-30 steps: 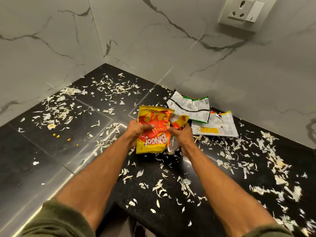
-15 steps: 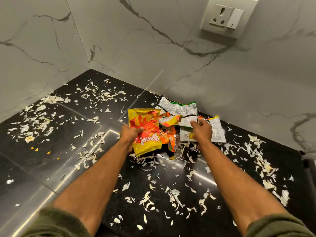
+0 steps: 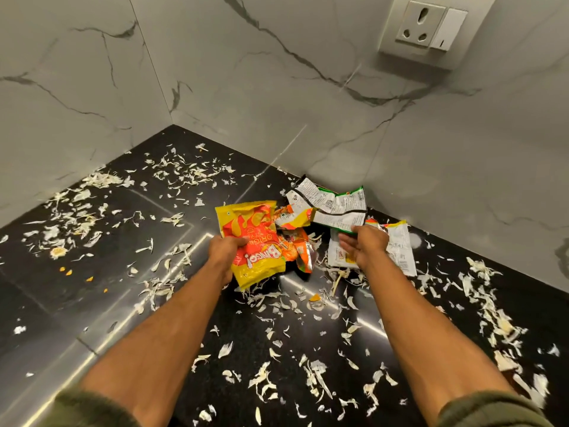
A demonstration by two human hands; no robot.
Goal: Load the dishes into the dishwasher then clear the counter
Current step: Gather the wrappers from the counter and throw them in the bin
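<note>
My left hand (image 3: 226, 252) grips a yellow and red Bingo chip packet (image 3: 252, 245) along with crumpled orange wrappers (image 3: 300, 252), held just above the black counter (image 3: 92, 291). My right hand (image 3: 365, 248) closes on a white and green wrapper (image 3: 334, 208) and lifts its edge. Under that hand lies a white wrapper with a yellow patch (image 3: 400, 251), flat on the counter by the wall.
White onion-peel scraps (image 3: 311, 374) and a few orange bits (image 3: 66, 270) are strewn over the whole counter. Marble-look walls (image 3: 277, 87) meet in a corner behind. A socket and switch plate (image 3: 429, 27) sits high on the right wall.
My right hand let go of the chip packet, reached right to the wrappers by the wall and took hold of the white and green one. My left hand kept the chip packet.
</note>
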